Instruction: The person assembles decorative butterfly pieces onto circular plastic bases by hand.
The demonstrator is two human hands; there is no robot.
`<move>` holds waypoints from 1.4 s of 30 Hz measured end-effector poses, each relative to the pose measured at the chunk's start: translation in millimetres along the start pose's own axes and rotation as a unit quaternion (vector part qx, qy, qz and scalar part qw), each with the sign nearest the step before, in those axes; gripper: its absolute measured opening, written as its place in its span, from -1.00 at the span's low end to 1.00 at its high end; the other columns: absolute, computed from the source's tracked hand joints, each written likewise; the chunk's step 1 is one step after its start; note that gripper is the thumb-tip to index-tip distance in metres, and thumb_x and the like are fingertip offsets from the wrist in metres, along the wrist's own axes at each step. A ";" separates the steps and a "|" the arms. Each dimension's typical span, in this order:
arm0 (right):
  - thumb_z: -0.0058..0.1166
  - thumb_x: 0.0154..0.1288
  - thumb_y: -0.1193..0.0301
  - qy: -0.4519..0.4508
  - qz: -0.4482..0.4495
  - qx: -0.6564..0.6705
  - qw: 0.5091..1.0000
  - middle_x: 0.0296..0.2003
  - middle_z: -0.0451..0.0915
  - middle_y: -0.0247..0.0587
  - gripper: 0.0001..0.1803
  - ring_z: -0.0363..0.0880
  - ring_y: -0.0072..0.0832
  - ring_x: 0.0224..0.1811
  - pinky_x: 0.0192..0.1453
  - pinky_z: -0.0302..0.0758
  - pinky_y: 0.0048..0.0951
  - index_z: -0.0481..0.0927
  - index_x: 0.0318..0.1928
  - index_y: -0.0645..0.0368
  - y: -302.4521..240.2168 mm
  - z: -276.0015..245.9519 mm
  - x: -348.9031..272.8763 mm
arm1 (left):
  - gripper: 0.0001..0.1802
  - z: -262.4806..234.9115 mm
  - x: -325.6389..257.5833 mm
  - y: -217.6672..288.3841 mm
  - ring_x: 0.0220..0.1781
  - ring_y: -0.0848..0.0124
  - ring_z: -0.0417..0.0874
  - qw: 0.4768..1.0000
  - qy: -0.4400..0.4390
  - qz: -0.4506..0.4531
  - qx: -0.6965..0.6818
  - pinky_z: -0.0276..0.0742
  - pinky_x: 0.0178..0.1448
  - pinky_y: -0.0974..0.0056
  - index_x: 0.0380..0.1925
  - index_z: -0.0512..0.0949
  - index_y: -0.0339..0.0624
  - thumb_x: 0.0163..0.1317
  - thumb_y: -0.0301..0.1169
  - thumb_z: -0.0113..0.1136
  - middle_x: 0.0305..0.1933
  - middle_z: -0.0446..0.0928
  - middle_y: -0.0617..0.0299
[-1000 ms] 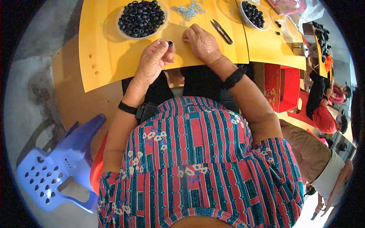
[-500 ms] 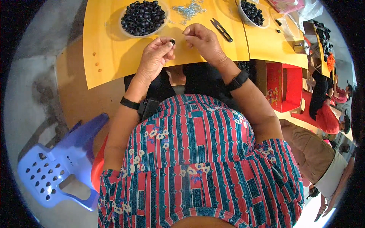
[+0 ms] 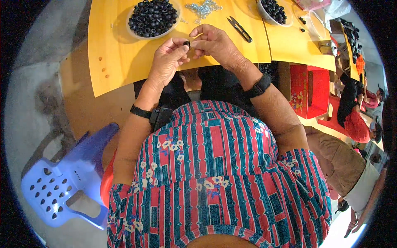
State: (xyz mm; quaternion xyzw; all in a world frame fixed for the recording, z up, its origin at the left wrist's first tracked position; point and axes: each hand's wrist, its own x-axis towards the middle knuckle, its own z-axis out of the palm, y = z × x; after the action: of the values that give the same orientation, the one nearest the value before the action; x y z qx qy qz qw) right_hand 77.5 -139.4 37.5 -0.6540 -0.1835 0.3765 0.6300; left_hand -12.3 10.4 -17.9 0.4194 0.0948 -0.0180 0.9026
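Note:
Over the table's near edge, my left hand (image 3: 164, 62) pinches a small black hollow bead (image 3: 187, 44) between thumb and fingertips. My right hand (image 3: 217, 46) is right beside it, thumb and forefinger closed together close to the bead; whatever they grip is too small to make out. Just beyond my left hand stands a clear plastic bowl (image 3: 179, 20) heaped with the same kind of black beads (image 3: 152, 18). Farther back lies a scattered pile of tiny silvery pieces (image 3: 203, 8). Black thread snips (image 3: 240, 29) rest on the table to the right of my right hand.
The yellow table (image 3: 120, 62) has a seam on the right. Past it stand another bowl (image 3: 262, 15) of black beads, a few loose beads and a metal tin (image 3: 328, 48). A red box (image 3: 318, 93) sits below; a blue plastic chair (image 3: 58, 188) is at left. Other people are at right.
My right hand has moved left, its fingertips closing in on the bead held by my left hand. The left hand keeps its pinch, and the view has shifted slightly.

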 end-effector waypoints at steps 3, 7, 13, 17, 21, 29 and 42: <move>0.09 0.19 0.47 0.022 0.011 -0.028 0.999 -0.53 0.48 -0.42 -0.79 0.47 -0.68 -0.53 -0.46 0.35 -0.68 0.44 -0.16 0.17 -4.6 4.0 -1.1 | -0.81 -0.4 0.5 -1.2 -0.41 0.62 0.44 1.000 0.000 0.010 0.006 0.48 -0.24 0.42 -0.17 0.46 -0.16 0.20 -0.46 0.14 -0.36 0.47 0.38; 0.12 0.17 0.51 0.057 -0.009 -0.007 0.998 -0.58 0.51 -0.27 -0.82 0.49 -0.57 -0.60 -0.50 0.46 -0.56 0.44 -0.23 0.26 0.0 14.9 1.7 | -0.83 0.5 1.2 -0.1 -0.41 0.61 0.44 1.000 0.000 0.021 -0.005 0.49 -0.24 0.41 -0.20 0.48 -0.14 0.20 -0.45 0.15 -0.36 0.48 0.39; 0.12 0.19 0.48 0.052 -0.008 0.153 0.987 -0.51 0.53 -0.29 -0.75 0.50 -0.59 -0.53 -0.39 0.47 -0.57 0.48 -0.12 0.28 8.7 11.1 3.7 | -0.83 0.0 2.4 -0.3 -0.43 0.60 0.45 0.998 0.011 0.009 -0.069 0.49 -0.25 0.42 -0.22 0.50 -0.15 0.20 -0.39 0.18 -0.41 0.46 0.41; 0.03 0.19 0.55 0.016 -0.149 -0.076 0.986 -0.38 0.51 -0.36 -0.75 0.47 -0.62 -0.33 -0.23 0.44 -0.59 0.53 -0.09 0.23 12.2 12.8 4.0 | -0.82 -2.9 0.7 0.3 -0.44 0.61 0.45 0.997 0.001 0.001 -0.072 0.50 -0.25 0.42 -0.21 0.52 -0.15 0.21 -0.35 0.16 -0.42 0.47 0.41; 0.10 0.11 0.61 0.024 -0.245 -0.192 0.950 -0.36 0.52 -0.32 -0.80 0.48 -0.58 -0.30 -0.16 0.45 -0.55 0.59 -0.20 0.26 13.8 7.0 8.6 | -0.78 -1.5 -1.5 3.5 -0.44 0.61 0.46 0.998 -0.010 -0.023 -0.063 0.50 -0.24 0.42 -0.20 0.52 -0.15 0.22 -0.29 0.15 -0.43 0.47 0.40; 0.21 0.03 0.56 -0.025 -0.192 -0.191 0.962 -0.43 0.55 -0.24 -0.85 0.53 -0.50 -0.36 -0.21 0.46 -0.53 0.62 -0.31 0.22 -2.8 4.9 9.0 | -0.77 -2.9 -7.1 8.8 -0.45 0.64 0.39 0.992 -0.066 -0.047 -0.099 0.43 -0.29 0.49 -0.22 0.50 -0.17 0.22 -0.28 0.14 -0.44 0.42 0.40; -0.04 0.02 0.47 -0.006 -0.351 -0.617 0.704 -0.42 0.54 -0.25 -0.80 0.50 -0.24 -0.24 -0.16 0.48 -0.26 0.66 -0.40 -0.04 -67.2 -2.1 65.5 | -0.74 11.4 -7.6 9.0 -0.45 0.56 0.37 0.991 -0.107 -0.033 -0.078 0.36 -0.30 0.45 -0.20 0.47 -0.19 0.20 -0.28 0.17 -0.43 0.39 0.35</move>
State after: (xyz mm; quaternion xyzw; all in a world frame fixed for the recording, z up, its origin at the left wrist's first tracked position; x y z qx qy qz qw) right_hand 137.3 -84.7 84.9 -0.7829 -0.5947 -0.0652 0.1707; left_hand -17.0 7.2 -2.5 0.3405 0.0127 -0.0851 0.9363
